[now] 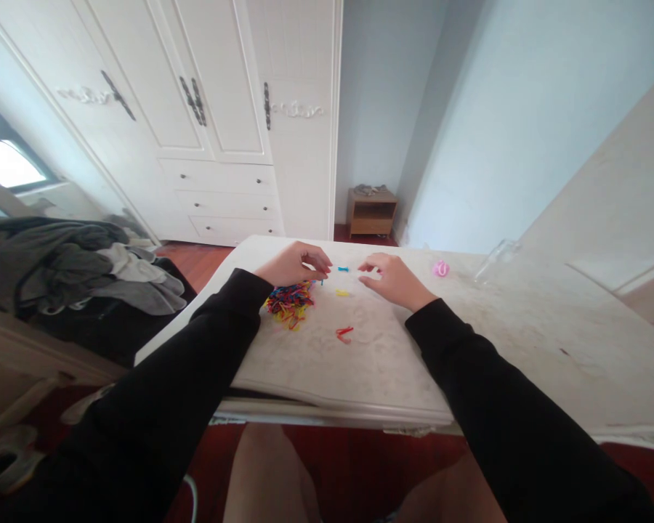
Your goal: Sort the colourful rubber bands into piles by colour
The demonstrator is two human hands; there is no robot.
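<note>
Hands (393,280): 2 were visible
Pile of small bands (290,301): 1 lay, its pieces too many to count
Pink thing (441,269): 1 showed
Drawers (223,178): 3 showed
Drawer knobs (259,181): 6 showed
Wardrobe handles (267,106): 4 showed

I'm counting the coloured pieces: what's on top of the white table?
A multicoloured pile, a blue piece, a yellow piece, red pieces, a pink object and a clear container. Anything behind the left hand and its black sleeve is covered, perhaps including the pile's edge.

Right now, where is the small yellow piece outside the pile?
In the head view, the yellow piece lies near the middle, right of the colourful pile, between the blue piece above and red piece below.
</note>
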